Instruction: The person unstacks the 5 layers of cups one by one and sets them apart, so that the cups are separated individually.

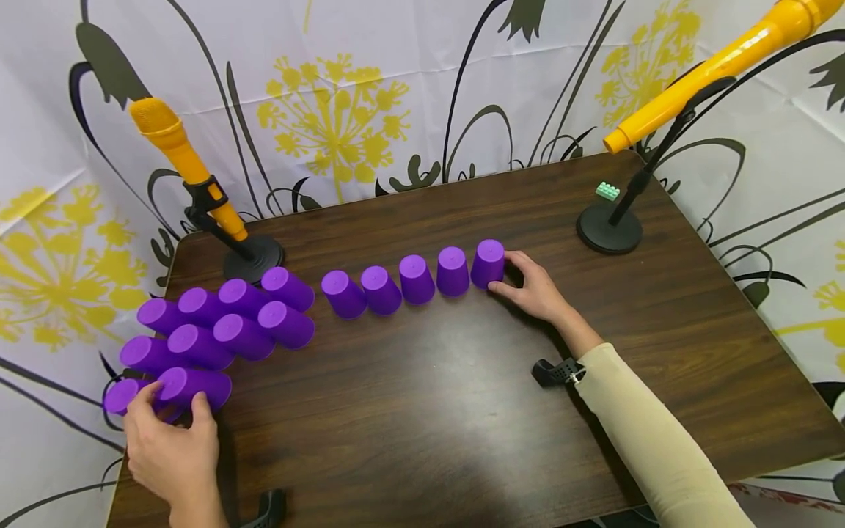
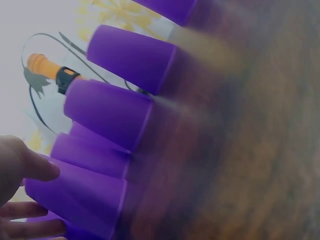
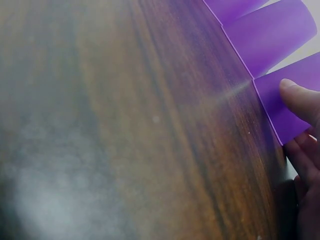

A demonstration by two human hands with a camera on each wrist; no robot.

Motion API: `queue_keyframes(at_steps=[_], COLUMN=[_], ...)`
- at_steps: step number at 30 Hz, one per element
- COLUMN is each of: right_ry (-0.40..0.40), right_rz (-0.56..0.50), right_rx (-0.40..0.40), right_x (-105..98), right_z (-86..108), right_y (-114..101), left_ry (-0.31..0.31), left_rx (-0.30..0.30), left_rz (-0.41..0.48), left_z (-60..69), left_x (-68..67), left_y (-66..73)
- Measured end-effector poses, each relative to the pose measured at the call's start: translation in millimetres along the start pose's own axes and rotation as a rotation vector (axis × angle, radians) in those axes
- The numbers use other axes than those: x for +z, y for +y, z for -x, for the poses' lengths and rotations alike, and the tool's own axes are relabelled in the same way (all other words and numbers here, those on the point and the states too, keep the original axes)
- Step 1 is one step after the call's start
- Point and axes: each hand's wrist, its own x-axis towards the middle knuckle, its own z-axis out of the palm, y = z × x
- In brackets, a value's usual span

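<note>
Several purple cups stand upside down on a dark wooden table (image 1: 422, 411). My left hand (image 1: 173, 444) is at the near-left group and holds a purple cup (image 1: 201, 385) between thumb and fingers. In the left wrist view the thumb lies on that cup's side, with the fingers on its other side. A neighbouring cup (image 1: 122, 396) stands just left of it, partly behind the hand. At the right end of a curved row, my right hand (image 1: 538, 290) grips the last purple cup (image 1: 489, 260). Its thumb (image 3: 297, 97) presses the near side; the fingers are partly hidden behind.
Behind the left group, a yellow microphone (image 1: 181, 158) leans in a black stand (image 1: 254, 260). Another yellow microphone (image 1: 706, 81) sits on a stand with a round base (image 1: 609, 229) at the back right, near a mint toy brick (image 1: 607, 191). Patterned cloth (image 1: 422, 66) hangs behind the table.
</note>
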Motion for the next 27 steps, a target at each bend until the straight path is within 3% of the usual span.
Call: queue_keyframes(at_steps=[2, 6, 8, 11, 12, 14, 17, 19, 21, 24, 27], right_ry=[-0.002, -0.004, -0.004, -0.003, -0.003, -0.002, -0.001, -0.002, -0.003, 0.001, 0.002], right_rz=[0.001, -0.001, -0.001, 0.001, 0.003, 0.005, 0.004, 0.005, 0.003, 0.005, 0.006], right_rx=[-0.004, 0.0, 0.001, 0.0, -0.001, -0.002, -0.002, -0.003, -0.004, -0.002, -0.008], right_x=[0.2, 0.5, 0.6, 0.4, 0.4, 0.5, 0.7, 1.0, 1.0, 1.0, 1.4], right_z=[-0.5, -0.5, -0.5, -0.5, -0.5, -0.3, -0.2, -0.3, -0.7, -1.0, -1.5], right_y=[-0.1, 1.0, 1.4, 1.6, 1.4, 1.3, 1.0, 1.0, 0.7, 1.0, 0.4], left_ry=[0.044, 0.172, 0.23, 0.231, 0.203, 0.092, -0.177, -0.341, -0.462, -0.556, -0.59], left_rx=[0.032, 0.158, 0.233, 0.347, 0.394, 0.477, 0.564, 0.583, 0.578, 0.553, 0.508], left_rz=[-0.002, 0.039, 0.11, 0.277, 0.323, 0.374, 0.35, 0.294, 0.248, 0.214, 0.213], left_z=[0.7, 0.5, 2.2, 11.2, 15.5, 24.3, 34.0, 37.4, 38.3, 38.6, 37.7], left_x=[-3.0, -7.6, -6.7, 1.4, 5.7, 15.0, 28.9, 37.5, 47.4, 65.1, 82.4], left_y=[3.9, 20.0, 34.1, 62.3, 72.0, 90.2, 112.4, 123.5, 132.7, 142.5, 147.7])
